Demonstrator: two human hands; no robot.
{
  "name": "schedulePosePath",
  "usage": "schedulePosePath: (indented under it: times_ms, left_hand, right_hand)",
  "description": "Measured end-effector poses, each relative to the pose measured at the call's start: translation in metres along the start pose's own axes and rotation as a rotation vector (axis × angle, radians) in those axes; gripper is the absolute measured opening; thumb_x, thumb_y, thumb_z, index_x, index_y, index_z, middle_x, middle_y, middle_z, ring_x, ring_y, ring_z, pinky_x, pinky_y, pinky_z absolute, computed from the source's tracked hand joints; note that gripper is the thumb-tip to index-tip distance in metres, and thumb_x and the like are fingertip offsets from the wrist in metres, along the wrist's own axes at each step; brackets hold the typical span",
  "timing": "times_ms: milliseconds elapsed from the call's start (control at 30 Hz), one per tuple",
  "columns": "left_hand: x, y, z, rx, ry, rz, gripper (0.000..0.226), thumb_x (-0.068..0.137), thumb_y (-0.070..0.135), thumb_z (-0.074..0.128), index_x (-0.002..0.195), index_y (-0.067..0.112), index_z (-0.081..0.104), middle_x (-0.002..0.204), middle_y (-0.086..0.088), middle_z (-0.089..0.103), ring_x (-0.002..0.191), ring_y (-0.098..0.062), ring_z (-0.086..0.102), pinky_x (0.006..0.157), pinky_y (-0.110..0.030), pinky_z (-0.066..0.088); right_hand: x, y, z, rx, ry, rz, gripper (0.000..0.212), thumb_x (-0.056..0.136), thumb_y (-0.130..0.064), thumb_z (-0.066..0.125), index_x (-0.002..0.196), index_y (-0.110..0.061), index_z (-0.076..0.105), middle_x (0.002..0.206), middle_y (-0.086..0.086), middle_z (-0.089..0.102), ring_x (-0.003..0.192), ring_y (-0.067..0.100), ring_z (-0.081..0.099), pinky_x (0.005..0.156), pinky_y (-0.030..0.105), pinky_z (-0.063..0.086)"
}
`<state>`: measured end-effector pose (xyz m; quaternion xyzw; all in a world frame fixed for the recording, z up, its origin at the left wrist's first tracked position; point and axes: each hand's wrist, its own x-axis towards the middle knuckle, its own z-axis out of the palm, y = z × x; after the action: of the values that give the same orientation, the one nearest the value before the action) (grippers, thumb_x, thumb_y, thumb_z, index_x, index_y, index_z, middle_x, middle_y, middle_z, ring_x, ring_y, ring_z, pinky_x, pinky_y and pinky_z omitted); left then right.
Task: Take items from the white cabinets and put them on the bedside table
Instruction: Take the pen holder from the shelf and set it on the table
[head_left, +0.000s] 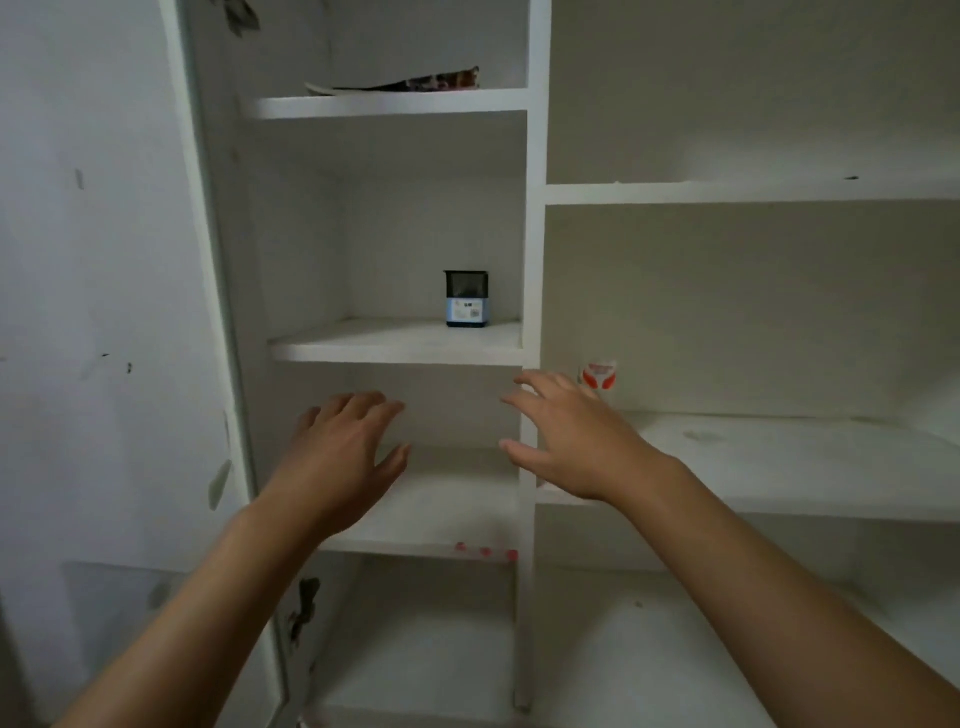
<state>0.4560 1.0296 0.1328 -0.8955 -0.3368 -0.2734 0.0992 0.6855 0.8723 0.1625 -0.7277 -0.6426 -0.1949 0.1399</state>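
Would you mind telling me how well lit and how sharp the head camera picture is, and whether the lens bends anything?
Head view: dim, flat indoor light with no glare; soft shadow inside the cabinet compartments; left hand and right hand slightly motion-blurred; the small blue box is fairly clear, its label unreadable; wide-angle lens bows the shelf edges and uprights.
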Motion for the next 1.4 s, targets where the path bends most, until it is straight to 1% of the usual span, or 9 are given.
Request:
schedulePosePath:
  times_ms: [133, 300, 533, 667, 800, 967, 1067, 1200, 1400]
  left_hand:
    - [0.036, -0.009, 0.001, 0.023, 0.041, 0.018, 0.059, 0.1, 0.058, 0.041, 0.152, 0.029, 0.043, 0.155, 0.001, 0.046, 0.143, -0.024, 0.038, 0.118, -0.048, 0.032]
    - [0.087, -0.019, 0.001, 0.036, 0.112, 0.052, 0.069, 0.09, 0.065, 0.024, 0.141, 0.029, 0.054, 0.14, 0.004, 0.056, 0.13, -0.022, 0.049, 0.109, -0.046, 0.04]
    - [0.151, -0.046, 0.013, -0.02, 0.071, 0.026, 0.051, 0.102, 0.056, 0.04, 0.14, 0.026, 0.056, 0.143, 0.001, 0.054, 0.131, -0.02, 0.047, 0.109, -0.043, 0.039]
    - [0.173, -0.065, 0.021, -0.1, 0.082, 0.017, 0.053, 0.102, 0.059, 0.035, 0.135, 0.026, 0.06, 0.137, 0.001, 0.057, 0.125, -0.02, 0.051, 0.101, -0.041, 0.042]
    - [0.178, -0.078, 0.037, -0.122, 0.137, -0.004, 0.068, 0.093, 0.065, 0.015, 0.118, 0.032, 0.069, 0.117, 0.003, 0.065, 0.107, -0.018, 0.058, 0.083, -0.037, 0.047]
    - [0.18, -0.08, 0.047, -0.081, 0.206, 0.006, 0.069, 0.093, 0.063, 0.012, 0.111, 0.034, 0.071, 0.106, 0.007, 0.066, 0.091, -0.015, 0.061, 0.066, -0.032, 0.035]
    - [0.18, -0.08, 0.051, -0.084, 0.236, 0.01, 0.07, 0.093, 0.063, 0.011, 0.11, 0.032, 0.072, 0.104, 0.008, 0.066, 0.086, -0.012, 0.06, 0.064, -0.031, 0.037]
    - [0.182, -0.081, 0.054, -0.098, 0.267, 0.011, 0.07, 0.093, 0.062, 0.01, 0.107, 0.032, 0.072, 0.101, 0.009, 0.065, 0.083, -0.011, 0.059, 0.064, -0.03, 0.038]
    - [0.183, -0.082, 0.056, -0.073, 0.309, 0.004, 0.067, 0.093, 0.061, 0.013, 0.105, 0.03, 0.072, 0.099, 0.007, 0.065, 0.084, -0.014, 0.06, 0.068, -0.031, 0.043]
  right_hand:
    - [0.041, 0.012, -0.005, 0.022, 0.096, -0.069, 0.062, 0.102, -0.053, 0.052, 0.157, -0.026, 0.04, 0.165, -0.001, 0.029, 0.152, 0.017, 0.024, 0.121, 0.042, 0.026]
    - [0.087, 0.018, -0.015, 0.085, 0.162, -0.103, 0.061, 0.102, -0.048, 0.053, 0.156, -0.024, 0.041, 0.164, 0.001, 0.031, 0.15, 0.019, 0.027, 0.123, 0.043, 0.03]
    - [0.14, 0.01, -0.024, 0.095, 0.152, -0.072, 0.062, 0.104, -0.046, 0.054, 0.158, -0.022, 0.038, 0.166, -0.001, 0.027, 0.151, 0.018, 0.026, 0.121, 0.035, 0.03]
    - [0.174, 0.009, -0.018, 0.053, 0.14, -0.033, 0.061, 0.102, -0.044, 0.056, 0.156, -0.02, 0.041, 0.162, 0.002, 0.033, 0.146, 0.022, 0.035, 0.118, 0.036, 0.034]
    - [0.213, 0.006, -0.012, -0.049, 0.115, 0.006, 0.06, 0.102, -0.045, 0.054, 0.154, -0.018, 0.044, 0.159, 0.005, 0.037, 0.141, 0.026, 0.039, 0.116, 0.041, 0.036]
    - [0.264, 0.017, 0.0, -0.11, 0.054, 0.103, 0.062, 0.102, -0.047, 0.05, 0.157, -0.018, 0.039, 0.162, 0.008, 0.033, 0.145, 0.032, 0.035, 0.118, 0.047, 0.033]
    - [0.293, 0.022, 0.009, -0.166, 0.053, 0.139, 0.061, 0.1, -0.051, 0.049, 0.152, -0.02, 0.043, 0.155, 0.008, 0.04, 0.139, 0.032, 0.04, 0.111, 0.05, 0.038]
    - [0.326, 0.026, 0.02, -0.173, -0.009, 0.209, 0.067, 0.099, -0.056, 0.048, 0.154, -0.019, 0.04, 0.157, 0.01, 0.038, 0.139, 0.035, 0.041, 0.11, 0.055, 0.039]
    - [0.355, 0.041, 0.031, -0.133, -0.052, 0.334, 0.074, 0.098, -0.062, 0.046, 0.159, -0.02, 0.034, 0.158, 0.011, 0.036, 0.14, 0.036, 0.039, 0.11, 0.053, 0.038]
